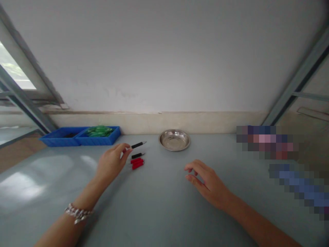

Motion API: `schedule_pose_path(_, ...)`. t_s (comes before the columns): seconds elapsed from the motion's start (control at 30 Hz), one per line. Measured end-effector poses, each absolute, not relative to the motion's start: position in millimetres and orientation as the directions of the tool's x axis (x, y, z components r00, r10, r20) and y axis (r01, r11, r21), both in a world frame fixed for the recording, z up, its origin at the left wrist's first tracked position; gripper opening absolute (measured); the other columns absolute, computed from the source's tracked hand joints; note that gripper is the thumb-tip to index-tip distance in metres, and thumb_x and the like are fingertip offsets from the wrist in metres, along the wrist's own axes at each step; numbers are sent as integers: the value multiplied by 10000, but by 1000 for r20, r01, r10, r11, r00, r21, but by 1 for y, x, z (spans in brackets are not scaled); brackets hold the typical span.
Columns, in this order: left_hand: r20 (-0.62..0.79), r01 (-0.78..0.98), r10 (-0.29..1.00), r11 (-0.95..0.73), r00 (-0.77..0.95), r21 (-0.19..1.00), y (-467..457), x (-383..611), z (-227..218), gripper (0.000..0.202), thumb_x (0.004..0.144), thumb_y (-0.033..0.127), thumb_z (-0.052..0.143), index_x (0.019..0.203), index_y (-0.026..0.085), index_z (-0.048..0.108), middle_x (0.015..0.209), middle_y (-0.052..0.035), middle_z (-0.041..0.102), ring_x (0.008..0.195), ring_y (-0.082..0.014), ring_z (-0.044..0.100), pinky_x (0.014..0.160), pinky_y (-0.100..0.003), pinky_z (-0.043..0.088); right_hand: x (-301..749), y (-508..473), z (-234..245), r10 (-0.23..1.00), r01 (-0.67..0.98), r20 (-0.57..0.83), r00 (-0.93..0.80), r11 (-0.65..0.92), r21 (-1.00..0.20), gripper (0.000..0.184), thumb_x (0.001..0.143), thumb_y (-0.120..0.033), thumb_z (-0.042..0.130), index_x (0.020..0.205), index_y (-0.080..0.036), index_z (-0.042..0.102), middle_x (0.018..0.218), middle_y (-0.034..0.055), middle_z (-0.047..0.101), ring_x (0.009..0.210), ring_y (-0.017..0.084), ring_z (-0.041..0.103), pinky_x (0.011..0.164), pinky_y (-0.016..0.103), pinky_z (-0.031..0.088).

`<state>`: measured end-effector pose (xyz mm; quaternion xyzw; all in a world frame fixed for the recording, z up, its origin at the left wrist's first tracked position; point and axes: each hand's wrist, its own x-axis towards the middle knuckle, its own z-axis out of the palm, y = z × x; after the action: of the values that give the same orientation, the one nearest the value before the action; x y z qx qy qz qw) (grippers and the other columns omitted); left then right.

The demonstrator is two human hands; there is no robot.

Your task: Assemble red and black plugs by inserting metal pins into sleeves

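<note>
My left hand (113, 160), with a beaded bracelet (78, 212) at the wrist, pinches the rear end of a black pen (137, 145) whose silvery tip points right. Just below it a second, shorter-looking black pen piece (137, 155) lies on the table. Two red pieces (137, 165) of similar shape lie close beneath that one. My right hand (207, 181) hovers over the table to the right, fingers curved and apart from the thumb, with nothing between them. A round, shallow metal dish (174, 140) stands beyond it, near the wall.
Two blue trays stand at the back left: one tray (58, 141) has something dark inside, the other tray (99, 141) holds green pieces (100, 130). A wall (205, 123) bounds the grey table (154, 212). Metal posts rise at both sides. Pixelated patches cover the right edge.
</note>
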<state>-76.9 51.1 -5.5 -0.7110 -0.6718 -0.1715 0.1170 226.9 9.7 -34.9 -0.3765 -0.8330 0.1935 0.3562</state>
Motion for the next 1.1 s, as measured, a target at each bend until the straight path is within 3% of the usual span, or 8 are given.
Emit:
schedule_pose_path(0.13,324,998,944,61,-64,20,65,-95,-18,293,868,370,327,976,203,542,925,-53,616,797,-200,581,638,-261,410,228,11,-37,763,513,465,-449,646,-565,151,883,-274,399,928,-186,514,870,49,548,813,156,506,740,280,413)
schedule_pose_path(0.43,170,997,985,45,-34,-60,74,-100,-37,317,864,362,320,1028,237,560,924,-68,565,783,-229,586,595,-283,421,242,21,-30,790,600,517,-329,598,-532,177,878,-289,397,843,-182,533,801,37,552,782,161,519,709,279,415)
schedule_pose_path(0.67,170,997,985,-23,36,-78,75,-101,-39,368,891,303,252,1188,270,469,981,-90,504,730,-207,568,618,-313,430,243,25,-32,799,620,503,-330,585,-522,171,876,-288,399,832,-184,527,806,36,545,801,166,520,726,289,414)
schedule_pose_path(0.93,162,990,979,-113,126,-88,72,-96,-32,409,827,136,298,1121,275,546,993,-99,496,824,-227,551,713,-365,410,245,30,-39,831,658,456,-319,540,-525,153,864,-261,411,879,-178,538,856,51,548,860,177,507,770,317,410)
schedule_pose_path(1.1,162,990,978,-122,131,-69,69,-95,-30,408,832,151,287,1124,268,546,1005,-99,496,849,-241,552,729,-388,407,246,31,-40,847,679,426,-320,518,-520,151,857,-249,417,885,-181,549,874,51,544,877,179,504,786,327,410)
